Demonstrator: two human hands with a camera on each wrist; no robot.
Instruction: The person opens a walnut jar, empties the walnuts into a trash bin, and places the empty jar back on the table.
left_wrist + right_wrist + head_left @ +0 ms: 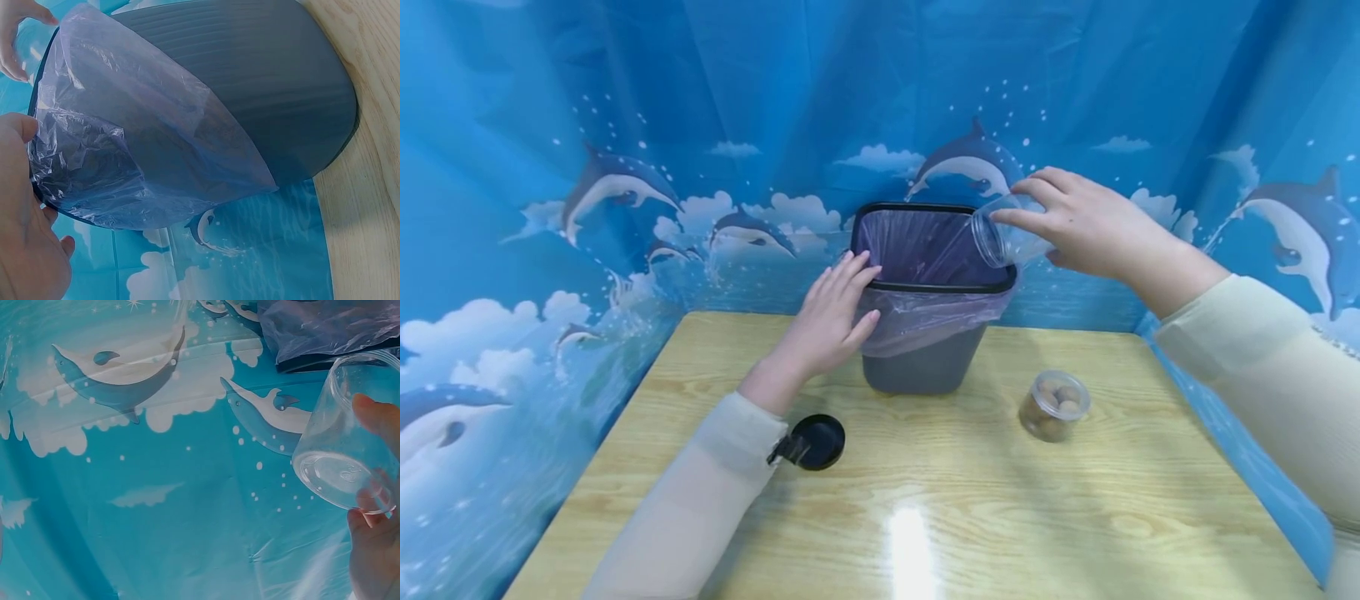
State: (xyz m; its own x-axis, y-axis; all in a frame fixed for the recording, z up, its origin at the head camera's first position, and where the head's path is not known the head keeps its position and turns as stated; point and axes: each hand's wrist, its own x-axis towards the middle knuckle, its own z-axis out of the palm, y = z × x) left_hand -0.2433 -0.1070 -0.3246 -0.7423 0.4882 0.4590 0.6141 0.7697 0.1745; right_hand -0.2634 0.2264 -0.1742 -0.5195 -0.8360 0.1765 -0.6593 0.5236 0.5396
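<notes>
A grey trash bin [917,375], lined with a thin translucent purple bag [910,321] folded over its black rim, stands upright at the back of the table. My left hand [835,321] touches the bin's left front edge, fingers extended and spread. Over the bin's right side, my right hand [1082,221] grips a clear plastic cup [337,437] between thumb and fingers. The cup is tilted, its mouth facing the bin's opening, and looks see-through with nothing visible inside. The right wrist view shows its round base [337,478] toward the camera.
A clear lidless jar [1051,408] of round brown items, perhaps nuts, stands right of the bin on the wood-grain table [1000,517]. A round black lid [820,442] lies near my left wrist. Blue dolphin-print curtain [775,100] hangs close behind the bin.
</notes>
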